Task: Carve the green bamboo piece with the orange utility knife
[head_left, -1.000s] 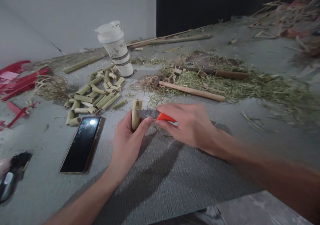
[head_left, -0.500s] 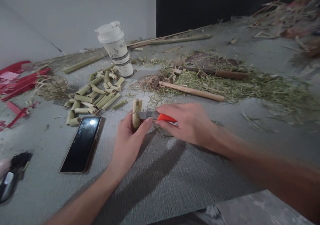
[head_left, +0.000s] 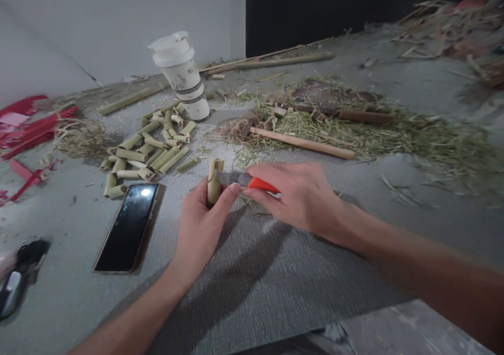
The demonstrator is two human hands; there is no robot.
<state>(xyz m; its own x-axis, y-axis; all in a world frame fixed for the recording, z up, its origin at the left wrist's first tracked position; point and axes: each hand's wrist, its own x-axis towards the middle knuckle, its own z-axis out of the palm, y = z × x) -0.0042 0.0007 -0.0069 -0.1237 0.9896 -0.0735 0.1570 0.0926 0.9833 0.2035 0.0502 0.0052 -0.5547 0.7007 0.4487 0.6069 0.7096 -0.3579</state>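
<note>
Biggest thing I've got on my feed is the grey worktop (head_left: 275, 284), with green shavings (head_left: 425, 142) spread over the right side and a pile of cut pieces (head_left: 133, 155) on the left. Cup (head_left: 185, 76) stands at the far end of that pile, phone (head_left: 128, 229) lies nearer, just left of the hands. None of that crowds the cut, so I'd brace both wrists low over the near part and go slow: light pressure, short controlled strokes, and the thumb well away from the edge, since a slip there looks like the main risk to me.

Now the hands. Left hand (head_left: 202, 218) is wrapped round the lower part of the stalk (head_left: 213, 187), thumb poking out to the right, really close to the blade. Can't tell from here if it's touching. Right hand (head_left: 295, 192) is pinched down firmly, thumb and fingers closed over the orange handle of the knife (head_left: 263, 185).

The stalk sits roughly upright in the middle, top end sticking out of the left fist. Smallest bit, the blade (head_left: 236, 178), meets its right side below the top. I can't make out which way the edge faces or how deep it's in, so I'd check that before pushing harder.
</note>
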